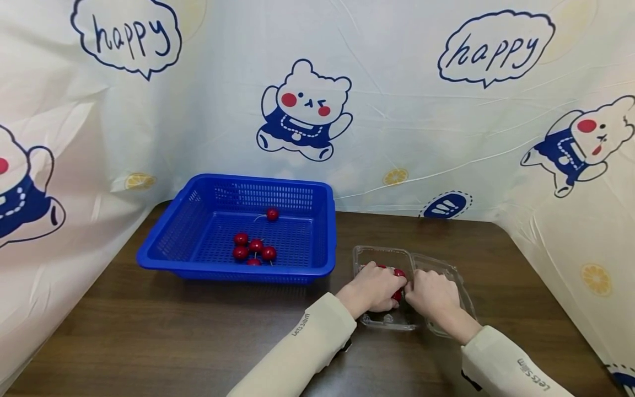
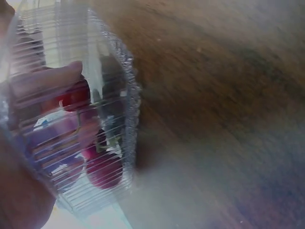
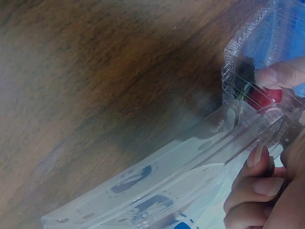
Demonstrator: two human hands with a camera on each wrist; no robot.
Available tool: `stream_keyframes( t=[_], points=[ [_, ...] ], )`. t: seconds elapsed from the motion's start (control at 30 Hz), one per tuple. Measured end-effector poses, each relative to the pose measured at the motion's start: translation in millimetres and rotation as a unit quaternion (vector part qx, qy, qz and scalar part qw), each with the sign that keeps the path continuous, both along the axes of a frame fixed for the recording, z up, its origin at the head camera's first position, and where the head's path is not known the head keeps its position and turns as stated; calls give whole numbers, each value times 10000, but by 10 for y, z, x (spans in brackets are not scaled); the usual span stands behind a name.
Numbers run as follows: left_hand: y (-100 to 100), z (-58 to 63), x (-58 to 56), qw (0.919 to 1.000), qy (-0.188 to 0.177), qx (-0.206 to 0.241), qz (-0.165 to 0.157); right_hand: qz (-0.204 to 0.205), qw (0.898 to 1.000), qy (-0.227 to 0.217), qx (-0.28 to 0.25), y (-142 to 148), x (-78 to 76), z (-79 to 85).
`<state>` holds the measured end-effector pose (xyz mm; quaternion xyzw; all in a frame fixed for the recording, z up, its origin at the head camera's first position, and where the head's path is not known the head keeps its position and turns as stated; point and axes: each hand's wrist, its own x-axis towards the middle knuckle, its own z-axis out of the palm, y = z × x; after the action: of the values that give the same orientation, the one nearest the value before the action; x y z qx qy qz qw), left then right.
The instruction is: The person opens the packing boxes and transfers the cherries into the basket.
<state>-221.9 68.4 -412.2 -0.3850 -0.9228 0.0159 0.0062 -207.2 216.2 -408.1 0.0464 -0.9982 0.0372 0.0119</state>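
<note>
1. Pale, cartoon-printed fabric [image 1: 387, 127] forms the backdrop beyond a brown wood-grain table [image 1: 198, 336], on which sits a clear plastic hinged box [image 1: 389, 326], the landmark for everything below.
2. Inside the box's left half, the left hand [image 1: 373, 286] points downward, holding a shiny red round cherry [image 2: 76, 98] between thumb and fingers.
3. At the box's hinge line, close beside the left hand, the right hand [image 1: 434, 292] has its fingers curled near the plastic edge; whether they pinch it, I cannot tell.
4. More red cherries [image 1: 399, 273] lie in the same half of the box, partly hidden under the left hand; their number is unclear.
5. Folded open on the box's right side is its transparent lid [image 1: 466, 298], partly covered by the right hand.
6. Cream sleeves [image 1: 317, 336] with dark lettering reach towards the box from its near side.
7. Left of the box, well apart from the hands, stands a blue rectangular perforated plastic basket [image 1: 238, 271].
8. Six red stemmed cherries [image 1: 256, 246] lie in that basket: five clustered, one apart towards its far wall.
</note>
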Motion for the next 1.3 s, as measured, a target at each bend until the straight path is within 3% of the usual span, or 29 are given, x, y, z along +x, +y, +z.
stream_keyframes(
  t=[0.2, 0.67, 1.0, 1.3],
  points=[
    [-13, 57, -11, 9998, -134, 33, 161, -6, 10000, 41, -10, -1, 6, 3],
    [-93, 117, -24, 9994, 35, 47, 340, -10, 9999, 109, 1, -10, 10, 8],
    [-109, 143, -3, 9995, 99, 102, 297, 10, 10000, 93, -24, -2, 12, 2],
    [-153, 277, -22, 9995, 155, 53, 276, 23, 9999, 109, -30, 5, 9, -2]
  ],
)
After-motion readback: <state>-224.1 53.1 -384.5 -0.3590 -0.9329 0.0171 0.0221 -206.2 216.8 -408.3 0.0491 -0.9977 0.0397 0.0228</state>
